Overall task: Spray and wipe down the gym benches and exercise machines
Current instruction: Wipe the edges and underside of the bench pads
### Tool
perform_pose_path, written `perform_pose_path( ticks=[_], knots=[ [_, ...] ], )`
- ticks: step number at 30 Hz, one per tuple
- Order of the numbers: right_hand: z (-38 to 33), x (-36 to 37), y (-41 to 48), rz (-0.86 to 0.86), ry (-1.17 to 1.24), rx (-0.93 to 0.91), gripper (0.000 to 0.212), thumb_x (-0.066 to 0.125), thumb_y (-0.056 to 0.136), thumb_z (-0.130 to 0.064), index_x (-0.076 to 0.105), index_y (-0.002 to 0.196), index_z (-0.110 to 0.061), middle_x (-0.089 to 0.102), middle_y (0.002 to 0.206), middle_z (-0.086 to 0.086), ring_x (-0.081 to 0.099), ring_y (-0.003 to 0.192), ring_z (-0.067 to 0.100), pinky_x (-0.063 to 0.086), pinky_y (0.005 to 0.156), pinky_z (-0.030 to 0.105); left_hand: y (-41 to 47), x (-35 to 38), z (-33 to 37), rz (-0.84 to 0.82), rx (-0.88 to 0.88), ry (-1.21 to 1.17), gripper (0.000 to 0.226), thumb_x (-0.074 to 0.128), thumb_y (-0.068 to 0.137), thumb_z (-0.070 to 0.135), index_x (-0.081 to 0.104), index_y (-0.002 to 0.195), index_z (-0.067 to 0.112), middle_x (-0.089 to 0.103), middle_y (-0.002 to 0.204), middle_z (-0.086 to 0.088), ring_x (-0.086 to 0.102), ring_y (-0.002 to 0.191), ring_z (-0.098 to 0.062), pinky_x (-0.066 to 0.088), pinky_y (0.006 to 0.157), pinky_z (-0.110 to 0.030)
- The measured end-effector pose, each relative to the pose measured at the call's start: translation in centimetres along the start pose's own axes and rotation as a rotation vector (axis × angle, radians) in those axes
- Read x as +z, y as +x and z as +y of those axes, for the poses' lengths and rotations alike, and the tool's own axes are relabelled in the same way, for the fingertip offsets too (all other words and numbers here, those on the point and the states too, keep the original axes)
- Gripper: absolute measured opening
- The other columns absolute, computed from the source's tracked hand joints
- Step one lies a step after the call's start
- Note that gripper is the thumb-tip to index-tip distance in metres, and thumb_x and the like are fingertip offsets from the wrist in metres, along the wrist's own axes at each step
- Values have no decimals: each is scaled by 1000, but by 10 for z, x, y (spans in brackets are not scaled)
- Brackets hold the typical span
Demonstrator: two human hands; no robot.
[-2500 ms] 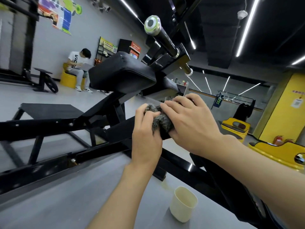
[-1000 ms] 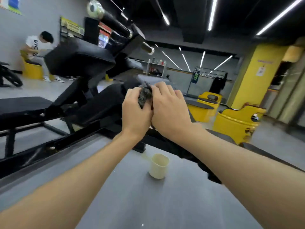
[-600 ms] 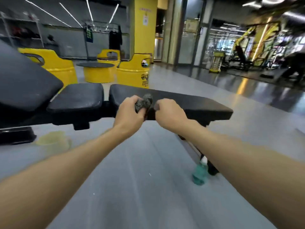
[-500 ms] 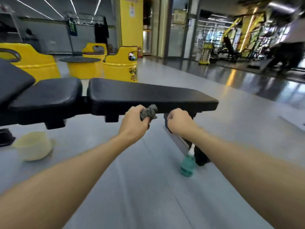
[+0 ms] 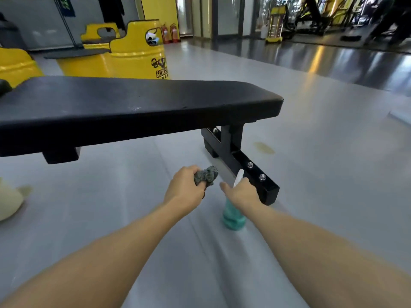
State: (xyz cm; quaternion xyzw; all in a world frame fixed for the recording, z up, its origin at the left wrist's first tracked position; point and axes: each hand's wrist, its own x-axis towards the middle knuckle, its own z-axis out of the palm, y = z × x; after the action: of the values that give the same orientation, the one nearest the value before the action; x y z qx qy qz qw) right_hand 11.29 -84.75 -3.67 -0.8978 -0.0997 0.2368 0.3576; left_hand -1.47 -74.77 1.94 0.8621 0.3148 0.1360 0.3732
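1. Left hand point(image 5: 184, 187): I see the fingers curled tight around a bunched grey rag point(image 5: 205, 175). Part of the rag sticks out past the knuckles on the right side. The hand is held above the floor point(image 5: 333, 174), below the front edge of the bench point(image 5: 133, 103).

2. Right hand point(image 5: 241, 192): it sits over the top part of the spray bottle point(image 5: 233, 216). The thumb points left, toward the rag. The back of the hand hides the fingers, so I cannot tell whether they have closed on the bottle.

3. Spray bottle: green body, upright on the floor, just beside the bench foot point(image 5: 242, 165). Its white nozzle point(image 5: 239, 176) shows above the right hand.

4. Bench: a long black padded top, flat, running from the left edge of the view to the centre right. The foot is a black steel bar with bolt heads on top, resting on the floor.

5. Surroundings: a cream cup point(image 5: 9, 201) stands on the floor at the far left, well apart from the bottle. A yellowish stain point(image 5: 264, 147) marks the floor to the right of the foot. Yellow drums point(image 5: 138, 52) stand behind the bench.
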Motion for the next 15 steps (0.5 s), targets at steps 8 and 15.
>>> perform_pose_path(
  ticks=[8, 15],
  knots=[
    [-11, -36, -20, 1, -90, 75, 31, 45, 97, -22, 60, 115, -2, 66, 110, 18, 62, 96, 36, 50, 78, 38, 6, -2, 39, -134, -205, -64, 16, 59, 93, 8, 60, 85, 22, 72, 76, -5, 71, 67, -20, 60, 71, -41],
    [-121, -235, -81, -43, -169, 12, 24, 42, 100, -29, 58, 98, -12, 67, 98, 11, 49, 77, 29, 42, 66, 33, 43, -79, 232, -259, -182, -147, 44, 57, 92, 6, 60, 122, 39, 70, 97, 8, 70, 84, -9, 61, 80, -40]
  ],
)
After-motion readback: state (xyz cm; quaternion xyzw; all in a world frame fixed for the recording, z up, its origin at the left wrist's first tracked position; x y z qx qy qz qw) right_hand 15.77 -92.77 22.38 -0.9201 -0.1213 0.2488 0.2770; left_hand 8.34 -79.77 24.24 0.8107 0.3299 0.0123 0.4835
